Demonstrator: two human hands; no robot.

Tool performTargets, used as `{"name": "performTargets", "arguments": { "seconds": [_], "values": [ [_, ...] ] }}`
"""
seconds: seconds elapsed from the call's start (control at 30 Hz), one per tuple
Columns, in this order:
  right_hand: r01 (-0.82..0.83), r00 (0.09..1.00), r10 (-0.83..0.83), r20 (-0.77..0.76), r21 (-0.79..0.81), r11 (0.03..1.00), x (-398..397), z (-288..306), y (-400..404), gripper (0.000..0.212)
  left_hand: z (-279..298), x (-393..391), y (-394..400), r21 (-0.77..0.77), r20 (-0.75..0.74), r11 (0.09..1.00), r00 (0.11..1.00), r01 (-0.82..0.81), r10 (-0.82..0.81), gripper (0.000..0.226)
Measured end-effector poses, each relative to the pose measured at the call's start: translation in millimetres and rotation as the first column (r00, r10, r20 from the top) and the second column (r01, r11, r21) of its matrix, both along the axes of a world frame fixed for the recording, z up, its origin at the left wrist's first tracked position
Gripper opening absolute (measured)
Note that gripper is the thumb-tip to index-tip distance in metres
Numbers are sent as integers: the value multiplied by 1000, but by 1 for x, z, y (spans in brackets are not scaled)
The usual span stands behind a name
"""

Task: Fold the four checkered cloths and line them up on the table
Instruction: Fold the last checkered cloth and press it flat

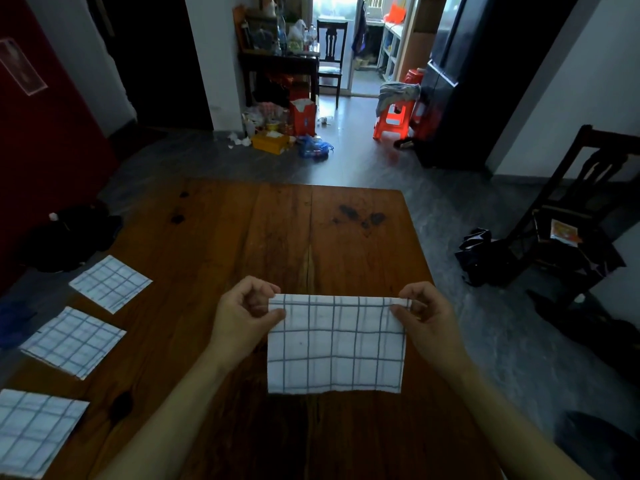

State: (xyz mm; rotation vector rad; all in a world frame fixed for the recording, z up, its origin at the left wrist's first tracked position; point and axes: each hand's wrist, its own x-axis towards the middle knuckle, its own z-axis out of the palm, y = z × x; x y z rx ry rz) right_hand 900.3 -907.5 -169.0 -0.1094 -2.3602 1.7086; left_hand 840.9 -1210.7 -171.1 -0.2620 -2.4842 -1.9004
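Note:
A white cloth with blue checks (335, 344) hangs folded in front of me over the wooden table (284, 233). My left hand (244, 315) pinches its top left corner and my right hand (424, 318) pinches its top right corner. Its lower edge hangs near the tabletop; I cannot tell whether it touches. Three folded checkered cloths lie in a line along the table's left side: a far one (110, 283), a middle one (73, 342) and a near one (33, 431), cut off by the frame edge.
A dark wooden chair (575, 216) stands to the right of the table with a dark bag (479, 252) on the floor beside it. Dark objects (69, 233) lie left of the table. Beyond the far edge are floor clutter, an orange stool (394, 119) and a cabinet.

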Motion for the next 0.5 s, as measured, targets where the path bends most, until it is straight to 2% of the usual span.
{"name": "performTargets", "arguments": {
  "seconds": [0.2, 0.33, 0.4, 0.5],
  "values": [
    [60, 983, -66, 174, 36, 998, 24, -14, -3, 18, -11, 15, 1, 170, 303, 985, 950, 24, -75, 44],
    [113, 957, -123, 264, 51, 992, 32, -37, -4, 23, -27, 19, 6, 126, 410, 992, 911, -12, -41, 44],
    [139, 930, -145, 337, 41, 989, 28, -52, -4, 24, -40, 17, 13, 79, 431, 996, 902, -46, 7, 42],
    [130, 902, -164, 400, 110, 985, 16, -79, 0, 27, -67, 10, 25, -24, 445, 994, 889, -104, 104, 38]
  ]
}}
